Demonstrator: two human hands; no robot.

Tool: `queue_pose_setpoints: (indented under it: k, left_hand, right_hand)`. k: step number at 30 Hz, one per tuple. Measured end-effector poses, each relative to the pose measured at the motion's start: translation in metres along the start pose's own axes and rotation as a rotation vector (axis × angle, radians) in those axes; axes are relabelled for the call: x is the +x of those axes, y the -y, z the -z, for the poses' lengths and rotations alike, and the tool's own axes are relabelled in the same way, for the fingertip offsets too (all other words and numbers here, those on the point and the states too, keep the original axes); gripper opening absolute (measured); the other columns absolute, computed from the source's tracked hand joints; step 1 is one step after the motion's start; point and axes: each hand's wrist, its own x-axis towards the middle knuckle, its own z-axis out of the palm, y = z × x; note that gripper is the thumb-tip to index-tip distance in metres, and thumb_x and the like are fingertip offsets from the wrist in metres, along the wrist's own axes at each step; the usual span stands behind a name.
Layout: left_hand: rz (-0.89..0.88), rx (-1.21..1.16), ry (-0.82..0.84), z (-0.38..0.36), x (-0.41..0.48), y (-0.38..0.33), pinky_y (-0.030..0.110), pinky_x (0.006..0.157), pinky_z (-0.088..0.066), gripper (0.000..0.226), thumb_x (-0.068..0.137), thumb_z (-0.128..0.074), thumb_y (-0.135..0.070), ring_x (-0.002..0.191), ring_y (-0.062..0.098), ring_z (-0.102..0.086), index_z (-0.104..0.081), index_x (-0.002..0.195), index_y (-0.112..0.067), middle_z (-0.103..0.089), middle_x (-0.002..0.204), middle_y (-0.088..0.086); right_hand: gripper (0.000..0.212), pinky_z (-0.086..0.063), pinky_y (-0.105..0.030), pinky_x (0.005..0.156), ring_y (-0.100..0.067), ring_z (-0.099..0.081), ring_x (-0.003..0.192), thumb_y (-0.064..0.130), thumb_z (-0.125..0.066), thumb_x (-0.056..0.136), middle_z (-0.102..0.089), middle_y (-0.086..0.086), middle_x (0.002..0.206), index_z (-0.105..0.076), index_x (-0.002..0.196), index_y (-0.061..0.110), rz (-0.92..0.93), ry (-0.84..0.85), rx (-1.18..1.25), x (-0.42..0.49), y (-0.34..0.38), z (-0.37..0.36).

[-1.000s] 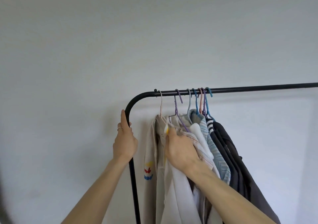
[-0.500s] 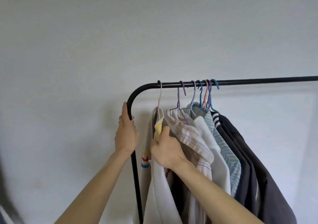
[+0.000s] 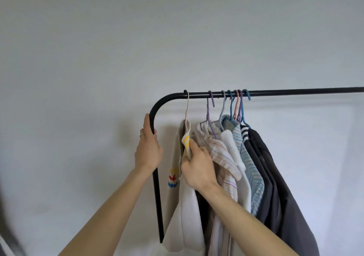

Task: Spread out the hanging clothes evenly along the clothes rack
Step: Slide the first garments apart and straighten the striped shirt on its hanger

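A black clothes rack (image 3: 295, 91) runs along the wall and bends down at its left end. Several garments hang bunched near that bend on coloured hangers (image 3: 234, 106). The leftmost, a cream garment (image 3: 187, 216) with yellow, red and blue marks, hangs on a pale hanger (image 3: 187, 108) right by the bend, a gap apart from the others. My right hand (image 3: 197, 165) grips its yellow-striped collar. My left hand (image 3: 148, 149) is wrapped around the rack's upright post. To the right hang a striped shirt (image 3: 222, 155), a white top, a blue striped shirt and dark jackets (image 3: 275, 196).
A plain pale wall (image 3: 177, 39) stands behind the rack. The bar right of the hangers (image 3: 315, 90) is bare out to the frame's edge. A dark blurred object (image 3: 7, 236) shows at the lower left corner.
My right hand has slid from the middle of the bunch to the cream garment's collar, and that garment with its hanger has moved left, apart from the rest. My left hand stayed on the post.
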Motion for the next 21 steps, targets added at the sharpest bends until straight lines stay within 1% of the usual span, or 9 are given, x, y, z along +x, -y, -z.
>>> queue_pose_setpoints:
  k: [3, 8, 11, 14, 16, 19, 21]
  left_hand:
    - [0.003, 0.0, -0.003, 0.003, -0.001, 0.002, 0.054, 0.083, -0.052, 0.07, 0.097, -0.035, -0.011, 0.101, 0.027, -0.061, 0.0, 0.148, -0.042, -0.049, 0.126, 0.002]
    - [0.002, -0.01, 0.019, 0.006, -0.003, -0.001, 0.054, 0.085, -0.051, 0.07, 0.097, -0.036, -0.012, 0.103, 0.027, -0.061, 0.0, 0.148, -0.044, -0.051, 0.126, 0.002]
    - [0.001, -0.006, 0.013, 0.006, -0.005, -0.004, 0.053, 0.084, -0.051, 0.069, 0.098, -0.035, -0.012, 0.105, 0.027, -0.061, 0.0, 0.148, -0.043, -0.051, 0.127, 0.001]
    - [-0.004, -0.008, 0.018, 0.008, -0.007, -0.006, 0.052, 0.084, -0.051, 0.069, 0.098, -0.035, -0.012, 0.107, 0.025, -0.061, 0.001, 0.149, -0.042, -0.051, 0.127, 0.001]
    - [-0.009, -0.009, 0.023, 0.01, -0.009, -0.007, 0.051, 0.085, -0.051, 0.07, 0.098, -0.035, -0.012, 0.108, 0.022, -0.06, 0.002, 0.149, -0.043, -0.051, 0.127, 0.0]
    - [-0.014, -0.014, 0.023, 0.012, -0.012, -0.009, 0.051, 0.085, -0.051, 0.071, 0.098, -0.034, -0.012, 0.105, 0.022, -0.06, 0.004, 0.147, -0.047, -0.051, 0.126, -0.001]
    - [-0.018, -0.023, 0.027, 0.013, -0.014, -0.009, 0.051, 0.085, -0.051, 0.072, 0.098, -0.034, -0.011, 0.104, 0.022, -0.06, 0.004, 0.147, -0.048, -0.051, 0.125, -0.002]
  right_hand:
    - [0.032, -0.038, -0.03, 0.073, -0.026, -0.049, 0.094, 0.013, -0.044, 0.086, -0.056, -0.013, 0.096, -0.051, 0.117, 0.017, 0.021, 0.041, 0.004, -0.001, 0.004, -0.002]
    - [0.031, -0.036, -0.029, 0.074, -0.022, -0.044, 0.089, 0.016, -0.048, 0.086, -0.052, -0.011, 0.101, -0.049, 0.116, 0.017, -0.011, 0.052, -0.006, -0.004, 0.007, 0.001]
    - [0.027, -0.037, -0.029, 0.075, -0.024, -0.048, 0.095, 0.017, -0.049, 0.085, -0.052, -0.01, 0.1, -0.049, 0.112, 0.017, -0.025, 0.051, -0.007, -0.005, 0.007, 0.003]
    - [0.034, -0.04, -0.03, 0.078, -0.025, -0.049, 0.099, 0.019, -0.05, 0.085, -0.051, -0.01, 0.101, -0.049, 0.119, 0.018, -0.027, 0.059, -0.026, -0.007, 0.006, 0.007]
    - [0.038, -0.04, -0.029, 0.08, -0.023, -0.048, 0.098, 0.02, -0.05, 0.085, -0.05, -0.009, 0.103, -0.049, 0.124, 0.02, -0.026, 0.065, -0.037, -0.008, 0.005, 0.01]
    - [0.04, -0.038, -0.026, 0.079, -0.018, -0.043, 0.093, 0.02, -0.05, 0.085, -0.051, -0.009, 0.101, -0.049, 0.125, 0.022, -0.03, 0.068, -0.02, -0.01, 0.004, 0.013]
    - [0.042, -0.039, -0.026, 0.08, -0.019, -0.046, 0.096, 0.022, -0.05, 0.085, -0.052, -0.009, 0.102, -0.048, 0.127, 0.023, -0.031, 0.073, -0.025, -0.013, 0.005, 0.014]
